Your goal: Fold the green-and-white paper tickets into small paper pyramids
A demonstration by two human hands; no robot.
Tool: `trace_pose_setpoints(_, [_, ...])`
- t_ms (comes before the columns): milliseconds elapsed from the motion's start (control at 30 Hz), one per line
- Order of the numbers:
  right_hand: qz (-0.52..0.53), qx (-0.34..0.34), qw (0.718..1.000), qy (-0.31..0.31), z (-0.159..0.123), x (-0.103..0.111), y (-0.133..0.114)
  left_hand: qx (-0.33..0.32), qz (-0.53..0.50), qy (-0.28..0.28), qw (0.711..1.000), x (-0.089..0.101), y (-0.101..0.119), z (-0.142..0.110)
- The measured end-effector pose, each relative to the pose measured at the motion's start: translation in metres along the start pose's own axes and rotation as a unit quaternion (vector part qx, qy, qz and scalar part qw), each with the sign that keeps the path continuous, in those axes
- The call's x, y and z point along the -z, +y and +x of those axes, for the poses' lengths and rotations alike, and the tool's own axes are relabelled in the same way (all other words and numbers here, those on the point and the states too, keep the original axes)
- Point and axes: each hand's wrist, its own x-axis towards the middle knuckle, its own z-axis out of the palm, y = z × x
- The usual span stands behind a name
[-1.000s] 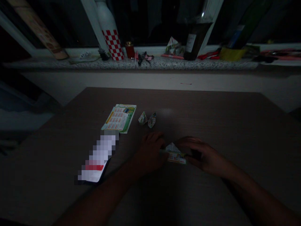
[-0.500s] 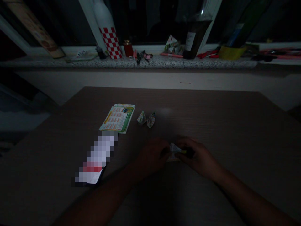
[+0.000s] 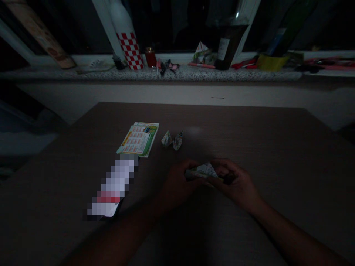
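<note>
Between my two hands is a folded piece of printed paper (image 3: 205, 170), its pointed top showing above the thumbs. My left hand (image 3: 183, 181) grips its left side, and my right hand (image 3: 233, 181) grips the right side, with both thumbs along the near edge. Fingers cover much of the paper's lower part. Beyond my left hand, two small folded paper pieces (image 3: 166, 139) stand close together on the table. A stack of printed sheets (image 3: 137, 140) with a calendar on top lies to their left.
A phone-like object with a blurred-out surface (image 3: 113, 188) lies left of my left forearm on the wooden table (image 3: 249, 136). Along the stone windowsill (image 3: 194, 75) stand a red-and-white checkered bottle (image 3: 131, 50), a dark labelled bottle (image 3: 229, 48) and a yellow container (image 3: 273, 62).
The paper has been lifted and tilted between my hands. My left hand has turned, its thumb now lying along the near edge beside the right thumb.
</note>
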Motion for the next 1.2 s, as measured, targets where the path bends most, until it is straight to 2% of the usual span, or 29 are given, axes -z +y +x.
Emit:
trace_pose_setpoints(300, [-0.002, 0.014, 1.0, 0.027, -0.004, 0.0, -0.002, 0.0, -0.123, -0.003, 0.992, 0.0, 0.005, 0.0])
trace_pose_setpoints(400, [0.018, 0.019, 0.999, 0.037, -0.004, 0.002, -0.002, 0.005, -0.173, -0.028, 0.985, 0.003, 0.003, 0.001])
trace_pose_setpoints(567, [0.016, 0.019, 0.998, 0.05, -0.003, 0.005, -0.003, 0.035, -0.195, -0.073, 0.977, 0.009, 0.005, 0.001])
trace_pose_setpoints(1000, [0.005, -0.026, 0.998, 0.058, 0.001, -0.004, -0.004, 0.102, -0.13, 0.015, 0.986, -0.002, 0.001, 0.001])
trace_pose_setpoints(1200, [0.082, -0.059, 0.995, 0.007, 0.003, 0.008, 0.004, 0.118, -0.184, 0.011, 0.976, 0.006, -0.006, 0.006])
